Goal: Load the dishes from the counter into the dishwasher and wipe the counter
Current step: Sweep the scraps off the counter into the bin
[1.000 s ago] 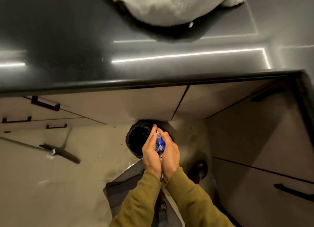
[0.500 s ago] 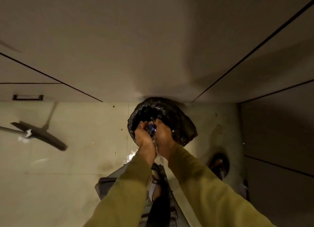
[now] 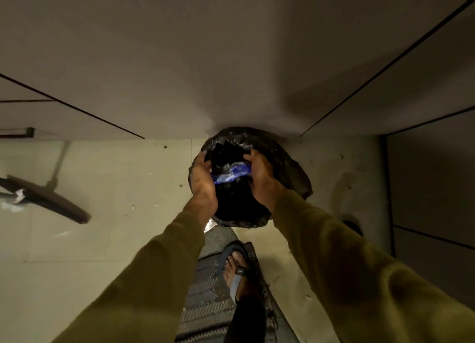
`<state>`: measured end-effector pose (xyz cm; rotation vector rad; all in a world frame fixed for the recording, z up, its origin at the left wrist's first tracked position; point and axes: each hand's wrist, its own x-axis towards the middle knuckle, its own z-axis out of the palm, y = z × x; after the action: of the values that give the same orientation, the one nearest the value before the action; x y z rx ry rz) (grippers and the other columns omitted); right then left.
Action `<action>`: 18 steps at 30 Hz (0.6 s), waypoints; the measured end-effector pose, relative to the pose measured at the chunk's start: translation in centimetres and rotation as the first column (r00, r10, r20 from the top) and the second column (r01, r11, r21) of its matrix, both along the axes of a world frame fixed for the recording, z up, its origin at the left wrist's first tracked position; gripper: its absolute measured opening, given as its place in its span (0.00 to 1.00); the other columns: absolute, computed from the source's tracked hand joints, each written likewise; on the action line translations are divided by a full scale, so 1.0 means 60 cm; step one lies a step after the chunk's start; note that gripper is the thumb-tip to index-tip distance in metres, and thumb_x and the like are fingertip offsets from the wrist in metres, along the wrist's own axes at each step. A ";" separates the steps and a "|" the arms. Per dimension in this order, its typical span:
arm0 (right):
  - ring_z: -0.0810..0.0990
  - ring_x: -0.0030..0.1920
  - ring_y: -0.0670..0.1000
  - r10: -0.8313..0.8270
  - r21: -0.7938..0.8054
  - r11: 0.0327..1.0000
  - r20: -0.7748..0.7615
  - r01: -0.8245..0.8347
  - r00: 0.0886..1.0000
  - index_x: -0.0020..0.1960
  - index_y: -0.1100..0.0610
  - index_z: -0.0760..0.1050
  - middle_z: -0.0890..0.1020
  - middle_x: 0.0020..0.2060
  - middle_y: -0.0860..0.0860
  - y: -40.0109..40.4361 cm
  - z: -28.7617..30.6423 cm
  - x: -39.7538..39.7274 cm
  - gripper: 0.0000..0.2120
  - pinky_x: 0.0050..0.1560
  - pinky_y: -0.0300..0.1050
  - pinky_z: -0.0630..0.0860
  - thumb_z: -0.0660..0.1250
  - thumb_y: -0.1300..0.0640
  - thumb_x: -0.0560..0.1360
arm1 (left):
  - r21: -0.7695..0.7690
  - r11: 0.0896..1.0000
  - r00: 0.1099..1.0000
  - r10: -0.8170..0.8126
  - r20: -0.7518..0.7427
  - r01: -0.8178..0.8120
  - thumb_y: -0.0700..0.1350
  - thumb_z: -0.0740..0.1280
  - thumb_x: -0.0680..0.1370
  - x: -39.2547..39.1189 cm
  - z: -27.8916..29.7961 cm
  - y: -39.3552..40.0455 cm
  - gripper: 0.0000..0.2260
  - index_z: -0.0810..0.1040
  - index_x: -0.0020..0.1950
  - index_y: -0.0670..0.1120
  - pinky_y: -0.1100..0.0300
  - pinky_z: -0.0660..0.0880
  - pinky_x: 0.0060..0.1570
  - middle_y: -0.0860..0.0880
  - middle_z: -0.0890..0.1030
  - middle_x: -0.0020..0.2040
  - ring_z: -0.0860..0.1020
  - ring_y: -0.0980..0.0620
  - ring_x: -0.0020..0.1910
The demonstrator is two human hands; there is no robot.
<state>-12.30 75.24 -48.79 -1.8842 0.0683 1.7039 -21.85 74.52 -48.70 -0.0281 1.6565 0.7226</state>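
Now both of my hands reach down into the mouth of a crinkled black bin bag (image 3: 282,160) on the pale tiled floor (image 3: 115,188). My left hand (image 3: 204,183) and right hand (image 3: 262,175) have parted since a moment ago, fingers loosely curved, and I cannot tell whether they grip the shiny blue-and-silver wrapper (image 3: 231,173) lying between them. A ribbed grey mat (image 3: 205,291) sits under my sandalled foot (image 3: 237,273); no dishes show.

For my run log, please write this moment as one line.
stage: discarding trash | left hand and right hand: over black trash bag, blue wrapper between them | grip: cannot tell | dishes: not in view
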 end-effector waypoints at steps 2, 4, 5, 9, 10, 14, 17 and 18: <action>0.75 0.64 0.59 -0.002 -0.016 1.000 0.007 0.002 1.000 0.69 0.56 0.74 0.76 0.65 0.55 -0.014 -0.051 0.000 0.32 0.67 0.51 0.70 0.64 0.37 0.72 | -0.016 1.000 1.000 0.013 0.007 -0.013 0.62 0.61 0.79 0.005 0.015 -0.006 0.23 0.78 0.65 0.48 0.51 0.74 0.56 0.49 0.82 0.52 0.81 0.44 0.53; 0.76 0.63 0.60 -0.021 -0.041 0.999 0.031 0.022 0.999 0.70 0.54 0.72 0.76 0.66 0.55 -0.027 -0.066 -0.005 0.43 0.68 0.55 0.70 0.67 0.31 0.62 | -0.032 0.999 0.999 0.008 -0.044 -0.010 0.67 0.63 0.75 0.010 0.016 -0.014 0.26 0.80 0.61 0.49 0.48 0.75 0.59 0.48 0.83 0.52 0.81 0.42 0.54; 0.75 0.63 0.60 -0.034 -0.038 0.999 0.026 0.035 0.999 0.71 0.55 0.71 0.76 0.66 0.55 -0.031 -0.052 -0.008 0.41 0.67 0.56 0.70 0.67 0.33 0.65 | -0.042 0.999 0.996 -0.017 -0.091 0.013 0.69 0.63 0.72 0.014 0.018 -0.019 0.29 0.81 0.60 0.48 0.46 0.75 0.62 0.47 0.84 0.53 0.81 0.41 0.54; 0.76 0.60 0.59 -0.041 -0.048 0.998 0.004 0.041 0.999 0.69 0.56 0.71 0.76 0.63 0.55 -0.048 0.024 -0.011 0.26 0.64 0.54 0.71 0.63 0.41 0.78 | 0.005 0.994 0.967 -0.102 -0.235 0.106 0.65 0.61 0.77 0.031 0.025 -0.041 0.27 0.78 0.65 0.46 0.46 0.72 0.66 0.46 0.80 0.60 0.78 0.43 0.60; 0.75 0.61 0.59 -0.041 -0.023 0.999 0.018 0.041 0.999 0.70 0.55 0.70 0.76 0.63 0.55 -0.055 0.018 -0.011 0.26 0.66 0.54 0.71 0.62 0.41 0.78 | 0.018 0.988 0.948 -0.139 -0.285 0.151 0.65 0.59 0.77 0.033 0.022 -0.048 0.28 0.77 0.67 0.47 0.45 0.70 0.68 0.46 0.79 0.63 0.76 0.43 0.63; 0.74 0.64 0.59 -0.103 0.002 0.995 0.088 0.103 0.991 0.72 0.57 0.69 0.74 0.66 0.56 -0.066 0.013 0.001 0.24 0.68 0.54 0.69 0.61 0.45 0.81 | 0.082 0.987 0.934 -0.105 -0.340 0.140 0.60 0.59 0.82 0.033 0.023 -0.061 0.22 0.76 0.68 0.47 0.54 0.69 0.66 0.49 0.77 0.60 0.74 0.47 0.62; 0.73 0.65 0.59 -0.126 0.007 0.992 0.053 0.126 0.991 0.73 0.56 0.67 0.73 0.66 0.53 -0.072 0.015 0.012 0.24 0.65 0.50 0.70 0.61 0.46 0.81 | 0.105 0.980 0.920 -0.119 -0.373 0.169 0.57 0.59 0.83 0.026 0.033 -0.065 0.16 0.79 0.62 0.49 0.59 0.69 0.56 0.51 0.78 0.52 0.75 0.48 0.57; 0.74 0.62 0.57 -0.139 0.006 0.990 0.017 0.139 0.990 0.73 0.55 0.67 0.74 0.64 0.51 -0.076 0.014 0.012 0.24 0.62 0.49 0.72 0.61 0.45 0.81 | 0.135 0.972 0.927 -0.137 -0.348 0.194 0.56 0.60 0.83 0.029 0.041 -0.068 0.14 0.78 0.59 0.51 0.58 0.70 0.56 0.51 0.79 0.52 0.76 0.48 0.58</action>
<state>-11.59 70.67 -47.97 -1.8452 0.1843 1.5923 -20.12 70.47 -46.22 0.3713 1.8896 0.7641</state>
